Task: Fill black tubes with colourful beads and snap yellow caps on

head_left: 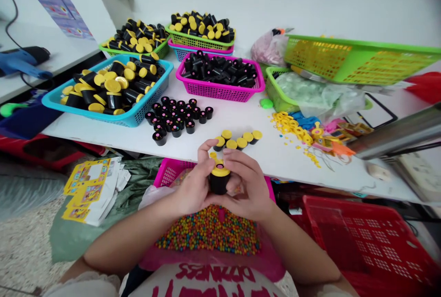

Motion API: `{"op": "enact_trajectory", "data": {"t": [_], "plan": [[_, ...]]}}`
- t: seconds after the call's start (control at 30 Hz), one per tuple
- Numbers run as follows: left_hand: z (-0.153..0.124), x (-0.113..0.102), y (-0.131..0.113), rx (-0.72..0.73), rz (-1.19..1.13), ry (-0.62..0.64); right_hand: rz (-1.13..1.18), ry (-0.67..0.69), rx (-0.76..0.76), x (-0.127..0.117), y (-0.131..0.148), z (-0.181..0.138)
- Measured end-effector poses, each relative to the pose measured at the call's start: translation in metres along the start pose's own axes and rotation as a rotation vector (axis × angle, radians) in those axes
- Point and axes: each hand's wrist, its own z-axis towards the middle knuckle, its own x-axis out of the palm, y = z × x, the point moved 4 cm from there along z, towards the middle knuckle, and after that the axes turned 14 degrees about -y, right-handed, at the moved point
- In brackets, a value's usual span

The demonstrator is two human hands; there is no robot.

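A small black cup [219, 184] is held upright between my two hands, above a pink basket of coloured beads. A yellow ring-shaped piece [221, 171] sits on its top, with a pink spot in the middle. My left hand [195, 186] grips the cup from the left, thumb at the yellow piece and index finger raised. On the other side my right hand [248, 182] wraps round it, fingertips at the top. Just beyond my fingers stand several yellow-capped black cups [242, 142]. Multicoloured beads [210, 232] lie below my hands.
Uncapped black cups [179, 115] stand grouped on the white table. Behind are a blue basket [134, 115] of capped cups and a magenta basket [220, 89] of black cups. Yellow small parts [292, 127] lie right, near a metal pole [396, 127]. A red crate [372, 242] stands lower right.
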Motion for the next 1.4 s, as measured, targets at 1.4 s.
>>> {"op": "enact_trajectory", "data": {"t": [1.4], "plan": [[-0.008, 0.004, 0.012, -0.179, 0.063, 0.077, 0.136, -0.019, 0.271, 0.000, 0.012, 0.007]]}}
